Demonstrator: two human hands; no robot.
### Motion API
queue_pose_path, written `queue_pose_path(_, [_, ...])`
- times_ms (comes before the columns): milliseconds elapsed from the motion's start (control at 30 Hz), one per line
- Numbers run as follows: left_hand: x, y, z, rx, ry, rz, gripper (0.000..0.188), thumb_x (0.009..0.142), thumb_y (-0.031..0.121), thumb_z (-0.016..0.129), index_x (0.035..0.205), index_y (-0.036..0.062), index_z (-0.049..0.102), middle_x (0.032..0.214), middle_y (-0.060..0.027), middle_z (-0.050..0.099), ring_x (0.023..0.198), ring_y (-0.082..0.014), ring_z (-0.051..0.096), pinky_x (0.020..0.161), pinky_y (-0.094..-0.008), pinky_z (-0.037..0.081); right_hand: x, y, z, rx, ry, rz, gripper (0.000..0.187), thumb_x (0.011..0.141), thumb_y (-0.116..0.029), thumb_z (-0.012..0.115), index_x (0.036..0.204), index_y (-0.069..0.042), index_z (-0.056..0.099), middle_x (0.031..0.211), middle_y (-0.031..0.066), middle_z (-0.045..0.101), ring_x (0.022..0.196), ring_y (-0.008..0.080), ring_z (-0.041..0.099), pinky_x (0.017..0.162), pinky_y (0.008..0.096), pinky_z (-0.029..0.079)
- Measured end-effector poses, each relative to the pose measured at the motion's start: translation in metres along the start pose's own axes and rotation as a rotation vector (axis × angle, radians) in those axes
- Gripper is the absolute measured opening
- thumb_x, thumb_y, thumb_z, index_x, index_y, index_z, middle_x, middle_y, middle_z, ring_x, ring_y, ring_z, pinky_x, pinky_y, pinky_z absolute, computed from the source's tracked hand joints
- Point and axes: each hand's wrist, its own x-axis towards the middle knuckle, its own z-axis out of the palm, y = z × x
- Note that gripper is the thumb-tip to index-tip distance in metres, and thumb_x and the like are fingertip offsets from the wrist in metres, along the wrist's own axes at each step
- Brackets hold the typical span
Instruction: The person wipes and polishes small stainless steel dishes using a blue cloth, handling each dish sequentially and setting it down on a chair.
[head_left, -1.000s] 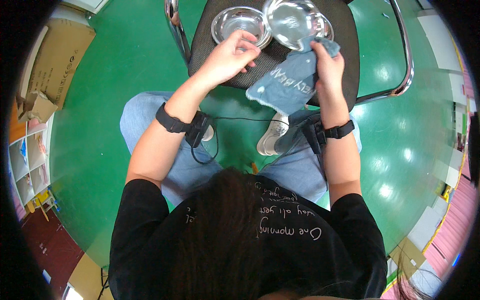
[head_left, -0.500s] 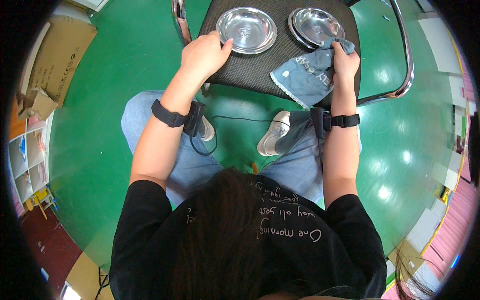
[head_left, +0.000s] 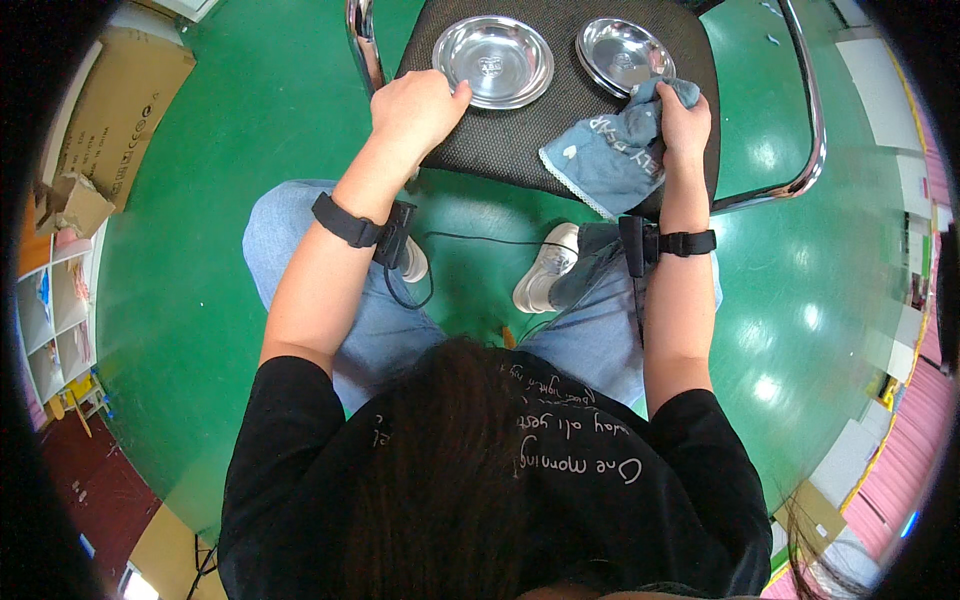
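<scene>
A shiny round metal dish [head_left: 493, 62] sits on the left of the black chair seat [head_left: 500, 150]. Beside its near-left rim, over the seat's edge, is my left hand [head_left: 418, 115]. Its fingers are curled under and mostly hidden, with the thumb close to the rim. To the right, metal dishes [head_left: 622, 52] are stacked one in another. My right hand [head_left: 686, 122] is closed on a bunched blue-grey cloth [head_left: 607, 160] with white lettering and a pale trimmed edge. The bunched part meets the near-right rim of the stack, while the rest spreads over the seat's front.
Chrome armrests [head_left: 815, 130] curve around both sides of the chair. A black cable [head_left: 490, 238] runs between my legs, linked to straps on my forearms. On the left stand a cardboard box [head_left: 125, 110] and a white shelf [head_left: 70, 300]. The floor [head_left: 200, 250] is glossy green.
My right hand has moved slightly left with the cloth, and the top dish of the right stack has shifted a little left. My left hand has edged slightly right.
</scene>
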Motion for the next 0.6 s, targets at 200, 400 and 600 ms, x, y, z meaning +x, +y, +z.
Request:
queue_pose_path(200, [0.002, -0.001, 0.000, -0.023, 0.017, -0.008, 0.051, 0.084, 0.046, 0.051, 0.083, -0.0024, 0.069, 0.083, -0.0222, 0.067, 0.082, -0.0359, 0.066, 0.074, -0.0444, 0.053, -0.003, -0.002, 0.003, 0.051, 0.060, -0.004, 0.055, 0.070, -0.027, 0.074, 0.109, 0.007, 0.057, 0.098, 0.0178, 0.066, 0.090, 0.0260, 0.064, 0.083, 0.0346, 0.049])
queue_pose_path(400, [0.006, -0.003, 0.000, -0.063, 0.035, -0.008, 0.044, 0.082, 0.039, 0.054, 0.083, -0.0023, 0.069, 0.082, -0.0229, 0.066, 0.081, -0.0369, 0.066, 0.074, -0.0449, 0.053, -0.009, -0.007, 0.004, 0.081, 0.044, -0.113, 0.047, 0.073, -0.028, 0.075, 0.102, 0.006, 0.059, 0.092, 0.0163, 0.067, 0.086, 0.0229, 0.065, 0.079, 0.0325, 0.050])
queue_pose_path(600, [0.006, -0.004, -0.001, -0.085, 0.143, 0.010, 0.038, 0.081, 0.035, 0.056, 0.079, -0.0019, 0.067, 0.077, -0.0219, 0.065, 0.077, -0.0374, 0.065, 0.071, -0.0453, 0.052, -0.022, -0.022, 0.004, 0.139, -0.115, -0.354, 0.038, 0.076, -0.029, 0.076, 0.095, 0.001, 0.063, 0.084, 0.0125, 0.068, 0.079, 0.0181, 0.065, 0.074, 0.0306, 0.050])
